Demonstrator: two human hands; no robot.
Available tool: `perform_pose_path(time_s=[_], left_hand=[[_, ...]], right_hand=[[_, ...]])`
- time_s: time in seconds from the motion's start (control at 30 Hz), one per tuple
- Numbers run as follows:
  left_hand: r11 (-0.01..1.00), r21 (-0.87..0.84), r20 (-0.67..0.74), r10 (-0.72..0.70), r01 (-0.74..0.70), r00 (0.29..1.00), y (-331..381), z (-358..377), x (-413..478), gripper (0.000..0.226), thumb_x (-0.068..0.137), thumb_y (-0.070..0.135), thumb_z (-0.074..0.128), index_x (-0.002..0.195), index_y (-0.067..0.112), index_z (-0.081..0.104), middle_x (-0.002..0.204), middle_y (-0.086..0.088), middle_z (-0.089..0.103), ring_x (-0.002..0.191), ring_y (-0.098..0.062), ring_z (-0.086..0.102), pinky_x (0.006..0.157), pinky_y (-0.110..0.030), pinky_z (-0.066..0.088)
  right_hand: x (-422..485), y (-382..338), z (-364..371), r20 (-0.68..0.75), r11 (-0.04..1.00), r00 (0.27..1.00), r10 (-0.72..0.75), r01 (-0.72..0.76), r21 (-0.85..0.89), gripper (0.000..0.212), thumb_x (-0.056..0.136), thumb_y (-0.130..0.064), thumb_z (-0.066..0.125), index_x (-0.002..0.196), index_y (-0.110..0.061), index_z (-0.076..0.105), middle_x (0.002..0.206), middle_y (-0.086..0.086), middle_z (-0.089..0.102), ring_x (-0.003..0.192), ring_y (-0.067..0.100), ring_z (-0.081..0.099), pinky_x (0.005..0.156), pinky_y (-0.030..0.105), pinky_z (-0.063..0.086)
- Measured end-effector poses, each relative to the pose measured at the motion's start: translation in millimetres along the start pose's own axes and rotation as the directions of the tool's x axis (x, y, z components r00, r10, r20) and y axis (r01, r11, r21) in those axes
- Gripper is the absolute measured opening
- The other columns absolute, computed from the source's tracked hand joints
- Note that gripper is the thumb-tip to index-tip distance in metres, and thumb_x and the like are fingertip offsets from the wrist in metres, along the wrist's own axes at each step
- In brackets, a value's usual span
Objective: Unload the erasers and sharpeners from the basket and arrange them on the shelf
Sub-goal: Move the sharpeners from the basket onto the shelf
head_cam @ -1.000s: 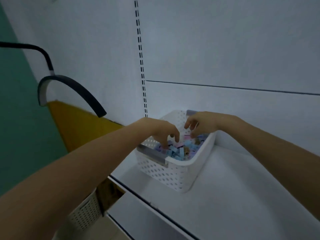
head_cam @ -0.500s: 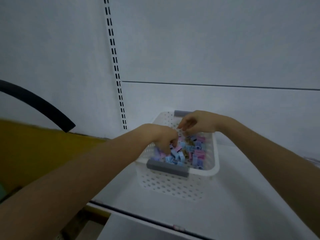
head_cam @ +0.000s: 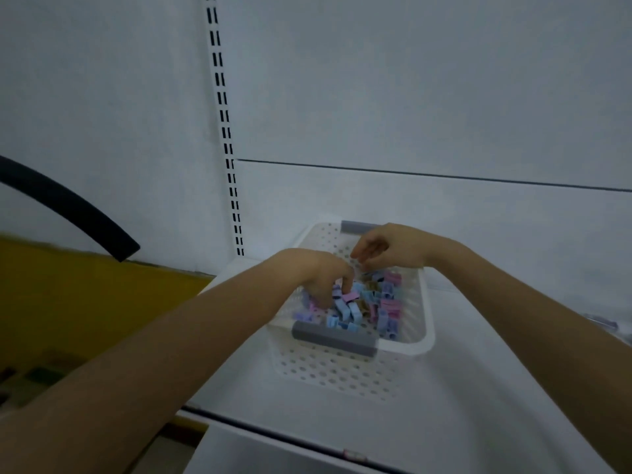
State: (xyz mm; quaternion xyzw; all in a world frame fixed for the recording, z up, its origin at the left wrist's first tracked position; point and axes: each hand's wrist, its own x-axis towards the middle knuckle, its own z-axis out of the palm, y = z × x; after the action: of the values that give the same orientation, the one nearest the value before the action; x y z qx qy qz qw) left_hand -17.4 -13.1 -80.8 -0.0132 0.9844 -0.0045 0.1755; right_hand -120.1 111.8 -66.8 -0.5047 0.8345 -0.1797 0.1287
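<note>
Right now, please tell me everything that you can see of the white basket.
The basket is white perforated plastic, it seems, with grey grips on its near and far rims. It stands upright on the white shelf and holds small blue, pink and purple pieces. The left hand digs into them; the right hand hangs over the far end.

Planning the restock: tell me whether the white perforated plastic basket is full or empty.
Partly full: the white perforated plastic basket holds a loose pile of small blue, pink and purple pieces, below its rim.
</note>
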Motion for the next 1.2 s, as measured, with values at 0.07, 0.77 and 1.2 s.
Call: perform_pose_path(time_s=[0.07,0.77,1.2], left_hand=[[1.0,0.0,-0.058,0.018,-0.018,0.998,1.7,-2.1,-2.6,0.039,0.084,0.02,0.064,0.12,0.017,0.049,0.121,-0.008,0.05,0.094,-0.023,0.047,0.073,-0.029,0.038],[0.986,-0.164,-0.426,-0.066,-0.006,0.903,-16.7,-43.1,-40.4,0.022,0.083,0.004,0.063,0.101,0.016,0.06,0.116,-0.005,0.06,0.105,-0.019,0.056,0.09,-0.034,0.048],[0.982,-0.184,-0.446,-0.049,-0.038,0.894,-25.2,-43.2,-39.2,0.021,0.083,0.003,0.062,0.101,0.015,0.06,0.115,-0.005,0.06,0.104,-0.019,0.056,0.092,-0.034,0.048]], right_hand=[[0.2,0.1,-0.3,0.009,1.0,1.0,-0.006,0.006,-0.007,0.018,0.078,-0.021,0.069,0.092,-0.029,0.062,0.102,-0.001,0.066,0.097,0.016,0.061,0.094,0.038,0.047],[1.1,-34.7,3.4,0.424,0.972,0.905,-0.041,0.134,-0.193,0.04,0.082,-0.028,0.067,0.119,-0.031,0.055,0.124,-0.008,0.052,0.107,0.007,0.049,0.089,0.021,0.042],[14.7,-33.0,31.5,0.448,0.896,0.89,-0.089,0.267,-0.354,0.023,0.08,-0.019,0.067,0.095,-0.031,0.055,0.11,-0.001,0.055,0.101,0.021,0.053,0.089,0.031,0.047]])
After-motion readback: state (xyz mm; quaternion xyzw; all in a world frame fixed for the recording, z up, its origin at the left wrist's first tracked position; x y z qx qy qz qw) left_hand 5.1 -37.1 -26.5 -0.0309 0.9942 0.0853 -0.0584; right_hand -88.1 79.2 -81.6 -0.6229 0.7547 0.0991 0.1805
